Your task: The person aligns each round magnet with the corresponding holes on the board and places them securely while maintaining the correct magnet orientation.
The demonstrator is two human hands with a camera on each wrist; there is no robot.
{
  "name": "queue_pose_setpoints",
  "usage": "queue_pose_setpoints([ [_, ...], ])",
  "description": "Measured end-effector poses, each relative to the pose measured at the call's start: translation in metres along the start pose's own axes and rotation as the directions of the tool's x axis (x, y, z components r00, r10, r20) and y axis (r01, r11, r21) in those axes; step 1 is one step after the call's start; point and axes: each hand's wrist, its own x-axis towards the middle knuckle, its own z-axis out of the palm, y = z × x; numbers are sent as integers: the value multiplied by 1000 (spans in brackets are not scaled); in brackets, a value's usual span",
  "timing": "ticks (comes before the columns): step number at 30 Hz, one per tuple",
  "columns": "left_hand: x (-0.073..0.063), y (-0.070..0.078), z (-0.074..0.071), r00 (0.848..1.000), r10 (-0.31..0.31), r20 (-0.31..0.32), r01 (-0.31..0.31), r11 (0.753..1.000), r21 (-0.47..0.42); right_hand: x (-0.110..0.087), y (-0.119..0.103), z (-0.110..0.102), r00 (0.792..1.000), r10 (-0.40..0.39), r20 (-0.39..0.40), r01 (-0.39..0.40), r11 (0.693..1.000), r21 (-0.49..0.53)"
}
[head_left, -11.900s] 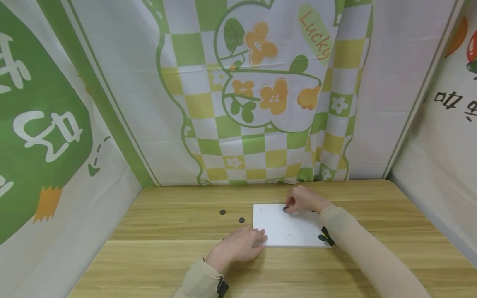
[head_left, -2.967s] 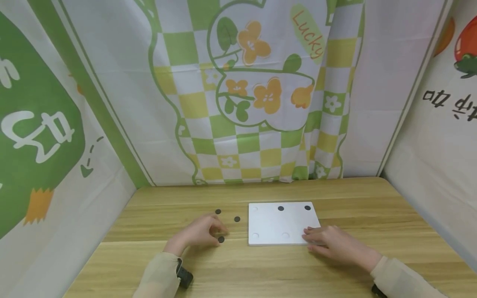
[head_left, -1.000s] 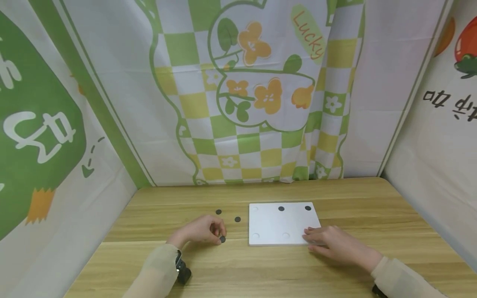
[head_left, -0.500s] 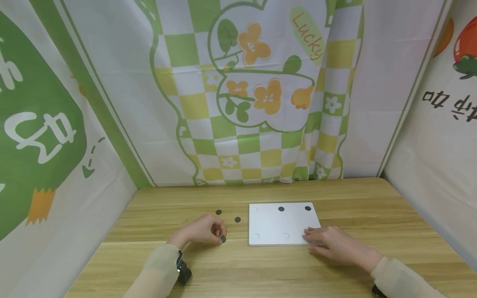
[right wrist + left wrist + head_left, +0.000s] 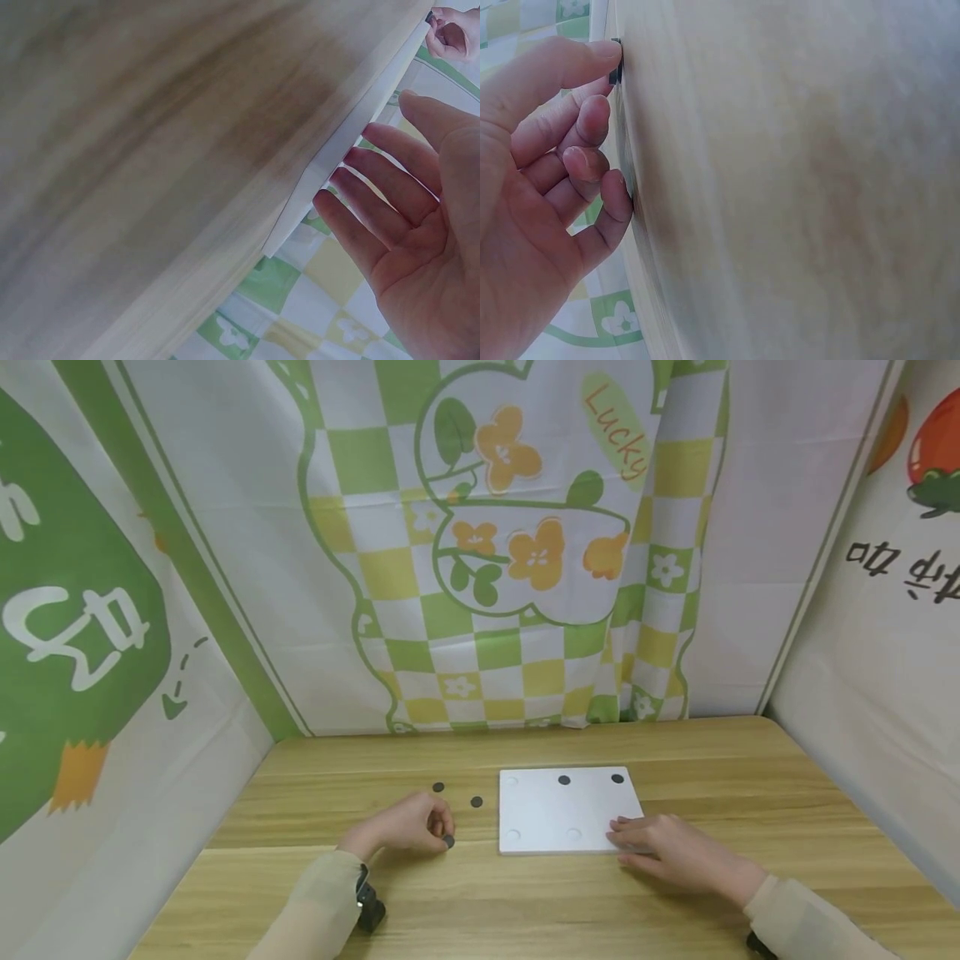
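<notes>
My left hand (image 5: 408, 822) is low over the wooden table, left of a white board (image 5: 536, 810). Its thumb and index finger pinch a small black disc (image 5: 616, 69), which shows edge-on in the left wrist view; the other fingers curl loosely. On the board's front right corner rests my right hand (image 5: 678, 852), fingers extended and touching its surface, covering that corner. Two black discs sit in the board's back row, one at the middle (image 5: 564, 780) and one at the right. Round shallow recesses show at its back left, front left and front middle.
Two more loose black discs lie on the table (image 5: 375, 910) left of the board, one farther back (image 5: 438, 787) and one nearer the board (image 5: 477, 802). A patterned curtain (image 5: 480, 652) hangs behind the table's back edge, and printed cloth walls stand at both sides.
Earlier my right hand held a disc at the board's back row and my left rested on its left corner. Since then my right moved to the front right corner; my left closed on a loose disc.
</notes>
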Motion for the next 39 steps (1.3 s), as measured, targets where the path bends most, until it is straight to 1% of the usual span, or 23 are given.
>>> queue_pose_setpoints([
  [12, 1, 1, 0, 1000, -18, -8, 19, 999, 31, 0, -1, -1, 1000, 13, 18, -13, 1000, -1],
  [16, 5, 5, 1, 1000, -9, -14, 9, 1000, 27, 0, -2, -2, 999, 18, 28, -18, 1000, 8],
  [24, 15, 17, 5, 996, 66, -55, -64, 997, 41, -1, -3, -3, 999, 24, 33, -25, 1000, 15],
  [32, 24, 27, 10, 995, 67, -76, -63, 997, 42, 0, -3, -2, 999, 20, 26, -20, 1000, 18],
  [39, 32, 36, 14, 994, 69, -80, -70, 997, -13, 0, -4, -2, 999, 23, 25, -23, 1000, 14],
])
